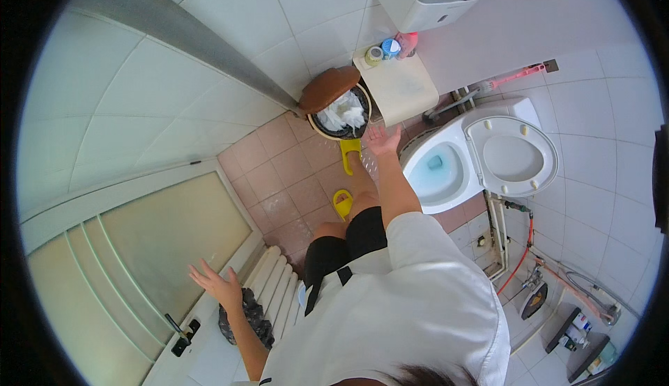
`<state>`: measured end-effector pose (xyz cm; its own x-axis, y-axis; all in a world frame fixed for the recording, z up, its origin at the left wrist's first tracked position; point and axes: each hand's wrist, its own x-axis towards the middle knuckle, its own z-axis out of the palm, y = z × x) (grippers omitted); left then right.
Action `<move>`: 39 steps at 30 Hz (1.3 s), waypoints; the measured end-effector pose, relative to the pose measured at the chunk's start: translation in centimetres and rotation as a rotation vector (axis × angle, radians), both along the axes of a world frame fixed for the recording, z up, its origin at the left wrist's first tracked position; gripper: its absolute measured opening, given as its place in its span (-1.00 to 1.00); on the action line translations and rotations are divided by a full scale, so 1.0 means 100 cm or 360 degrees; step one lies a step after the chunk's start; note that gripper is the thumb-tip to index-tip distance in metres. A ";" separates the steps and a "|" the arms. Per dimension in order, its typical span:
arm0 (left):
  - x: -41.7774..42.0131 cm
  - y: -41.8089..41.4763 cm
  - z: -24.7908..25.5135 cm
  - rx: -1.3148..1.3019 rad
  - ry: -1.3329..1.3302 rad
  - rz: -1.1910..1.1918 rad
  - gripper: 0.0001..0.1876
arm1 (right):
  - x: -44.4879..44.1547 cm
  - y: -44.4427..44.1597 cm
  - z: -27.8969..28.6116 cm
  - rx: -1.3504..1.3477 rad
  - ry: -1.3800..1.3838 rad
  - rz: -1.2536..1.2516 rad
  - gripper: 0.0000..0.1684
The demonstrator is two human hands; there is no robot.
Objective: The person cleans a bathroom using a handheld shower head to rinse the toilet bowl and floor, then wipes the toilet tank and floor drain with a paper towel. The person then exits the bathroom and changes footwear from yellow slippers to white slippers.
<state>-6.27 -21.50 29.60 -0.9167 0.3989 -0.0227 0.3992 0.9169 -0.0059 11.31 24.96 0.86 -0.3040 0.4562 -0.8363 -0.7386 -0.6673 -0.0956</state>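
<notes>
My left hand [219, 284] is raised with its fingers spread and holds nothing. It appears in front of the frosted door panel, near a black plastic bag [248, 317] by the white radiator [279, 286]. My right hand [383, 139] reaches forward, empty, fingers apart. It shows between a waste bin [369, 109] and a white toilet bowl [436, 177]. The bin is lined in black and full of crumpled white paper, its brown lid [329, 89] tilted up. The toilet seat and lid [512, 156] are raised, and bluish water lies in the bowl.
A frosted door [157, 234] with a black handle [180, 331] stands left. Beyond the bin, a cream stool or low stand [400, 85] bears several containers. A pink-handled brush [517, 75] hangs behind the toilet. Pipes and a red hose [517, 266] run along the right wall.
</notes>
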 end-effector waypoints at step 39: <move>0.004 0.061 0.054 0.0386 -0.0053 -0.0212 -0.24 | 0.202 -0.012 0.086 0.0884 -0.1892 0.0867 -0.74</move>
<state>-5.88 -15.36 35.01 -0.8561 0.5134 0.0589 0.5126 0.8292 0.2228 31.50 23.78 9.48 0.2004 0.8607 -0.4680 0.2987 -0.5086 -0.8075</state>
